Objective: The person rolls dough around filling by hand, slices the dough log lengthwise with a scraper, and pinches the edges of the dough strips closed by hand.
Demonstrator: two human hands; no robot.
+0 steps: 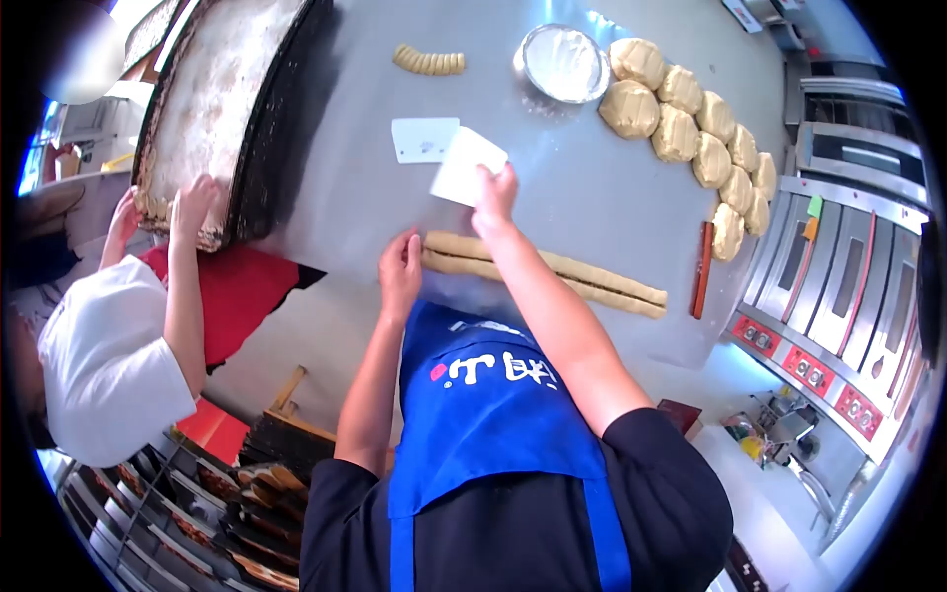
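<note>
My right hand (496, 200) grips a white dough scraper (462, 168), held tilted over the steel table. A second white scraper (422, 140) lies flat beside it, partly covered by the held one. Two long dough rolls (582, 278) lie side by side along the near edge, with a dark line between them; my right forearm crosses above. At their left end is my left hand (400, 268), its fingers curled together; whether they pinch anything is hidden. Farther back, a short row of cut dough slices (429, 61) rests on the table.
A metal bowl of flour (565, 63) and several dough balls (676, 131) stand at the back right, near a brown stick (702, 270). At left, a co-worker (118, 360) reaches into a large baking tray (266, 109). Ovens (824, 286) line the right.
</note>
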